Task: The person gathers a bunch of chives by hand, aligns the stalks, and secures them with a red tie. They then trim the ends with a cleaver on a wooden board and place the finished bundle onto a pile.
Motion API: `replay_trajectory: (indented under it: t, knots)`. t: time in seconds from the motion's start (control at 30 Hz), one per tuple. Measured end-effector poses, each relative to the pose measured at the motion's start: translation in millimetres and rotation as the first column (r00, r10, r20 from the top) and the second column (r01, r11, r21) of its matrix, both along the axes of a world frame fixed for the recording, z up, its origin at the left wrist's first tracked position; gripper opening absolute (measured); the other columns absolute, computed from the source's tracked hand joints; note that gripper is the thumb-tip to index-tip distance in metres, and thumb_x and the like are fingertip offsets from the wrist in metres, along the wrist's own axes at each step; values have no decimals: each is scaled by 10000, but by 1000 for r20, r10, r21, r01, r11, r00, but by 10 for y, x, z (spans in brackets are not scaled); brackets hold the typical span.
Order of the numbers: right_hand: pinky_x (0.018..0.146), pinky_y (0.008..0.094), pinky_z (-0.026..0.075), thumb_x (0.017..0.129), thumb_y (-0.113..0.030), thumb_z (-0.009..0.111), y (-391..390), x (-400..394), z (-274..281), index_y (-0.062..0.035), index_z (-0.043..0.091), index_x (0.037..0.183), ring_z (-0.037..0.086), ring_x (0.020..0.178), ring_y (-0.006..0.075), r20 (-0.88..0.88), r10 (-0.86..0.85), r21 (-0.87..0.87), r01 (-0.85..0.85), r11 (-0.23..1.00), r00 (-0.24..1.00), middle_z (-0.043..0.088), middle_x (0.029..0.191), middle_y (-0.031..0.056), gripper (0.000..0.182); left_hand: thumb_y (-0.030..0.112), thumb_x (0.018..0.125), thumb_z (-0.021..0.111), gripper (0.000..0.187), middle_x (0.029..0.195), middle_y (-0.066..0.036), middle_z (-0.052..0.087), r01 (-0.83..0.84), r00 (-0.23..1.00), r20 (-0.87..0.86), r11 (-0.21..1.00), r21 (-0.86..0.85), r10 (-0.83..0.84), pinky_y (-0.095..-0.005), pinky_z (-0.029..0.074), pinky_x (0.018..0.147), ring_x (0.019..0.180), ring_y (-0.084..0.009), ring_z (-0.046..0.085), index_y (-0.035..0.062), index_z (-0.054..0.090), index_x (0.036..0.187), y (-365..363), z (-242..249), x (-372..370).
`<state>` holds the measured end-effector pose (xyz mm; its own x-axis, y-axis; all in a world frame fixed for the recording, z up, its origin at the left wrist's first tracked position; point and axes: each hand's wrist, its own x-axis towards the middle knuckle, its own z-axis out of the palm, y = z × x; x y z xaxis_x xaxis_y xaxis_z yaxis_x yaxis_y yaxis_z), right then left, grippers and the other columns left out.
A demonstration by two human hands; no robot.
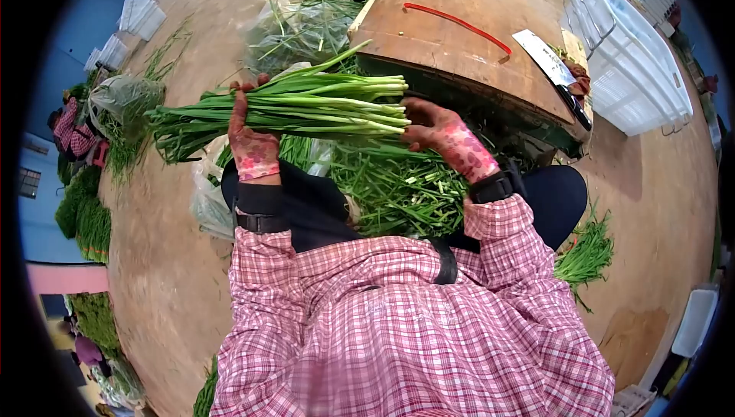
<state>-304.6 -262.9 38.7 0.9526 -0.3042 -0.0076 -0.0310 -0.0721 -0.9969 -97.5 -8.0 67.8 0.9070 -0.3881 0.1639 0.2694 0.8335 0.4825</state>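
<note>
A bunch of long green stalks [321, 105] lies level in front of me, leafy tips to the left, pale cut ends to the right. My left hand [251, 138] is wrapped round its leafy half. At the pale ends is my right hand [438, 130], its fingers apart and curved beside the stalk ends, holding nothing. Both hands wear pink patterned coverings with bare-looking fingers. Below the bunch, a heap of loose green leaves and cut pieces [406, 195] lies between my knees.
A wooden board [452, 42] ahead bears a red strip [459, 25] and a large knife [553, 69]. White plastic crates [632, 65] stand at the right. Plastic bags of greens [295, 23] lie ahead. Loose greens [586, 256] are right of my knee. A person [75, 132] sits far left.
</note>
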Motion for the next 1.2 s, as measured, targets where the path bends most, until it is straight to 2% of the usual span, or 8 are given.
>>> replay_trajectory:
  t: [0.23,0.37,0.57,0.73,0.77,0.83,0.9,1.2]
  knots:
    - [725,339,534,745,-129,697,-495,-269,-394,-65,709,938,670,760,284,-251,-433,-736,120,667,866,680,791,111,203,164,883,650,125,1125,-168,634,-103,974,-198,994,41,109,-548,415,999,1121,-323,565,85,623,977,78,-28,127]
    - [732,345,527,761,-127,735,171,-131,19,-91,705,915,664,812,266,243,-348,-391,419,819,906,668,880,84,160,202,894,631,155,1113,-153,638,-87,973,-209,994,66,99,-556,398,1005,1105,-327,561,75,611,981,-4,-37,88]
    - [585,398,474,741,-147,689,601,196,278,-163,659,817,603,670,272,468,-22,-840,452,300,883,618,755,22,83,188,889,623,167,1109,-153,633,-2,957,-290,1000,4,3,-533,408,1001,1098,-325,557,55,598,986,-109,-21,29]
    - [621,435,495,746,-114,610,-39,-231,-173,-127,641,825,635,732,318,47,-57,-977,58,203,997,627,763,94,86,142,823,676,172,1032,-181,662,-163,954,-254,987,8,160,-516,449,971,1014,-346,615,36,635,952,163,-54,303]
    - [707,420,524,738,-117,638,-221,-245,-239,-111,665,920,650,831,319,-507,-301,-862,-471,185,808,658,936,120,184,139,823,675,169,1037,-182,661,-205,945,-258,979,6,200,-514,449,972,1017,-346,613,38,636,951,217,-58,315]
    - [794,412,514,737,-115,637,-216,-333,-73,-103,700,988,642,950,302,-192,-248,-966,-139,218,950,642,1087,146,259,134,822,672,162,1045,-184,659,-280,927,-264,960,-6,268,-510,449,974,1024,-344,611,41,638,950,254,-40,383]
    - [917,380,472,764,-229,744,-63,-108,55,-80,692,1030,598,1074,317,210,-187,-574,276,771,959,619,1173,138,309,157,828,677,163,1043,-161,662,-171,963,-209,985,17,171,-500,450,976,1028,-329,612,48,642,944,252,-63,360]
    - [801,259,498,778,-5,721,256,439,75,14,641,1131,622,862,115,-80,-186,20,188,982,979,689,995,67,363,185,883,657,193,1052,-114,654,-137,965,-226,991,8,135,-451,482,940,1032,-284,609,88,603,1041,-125,110,-129]
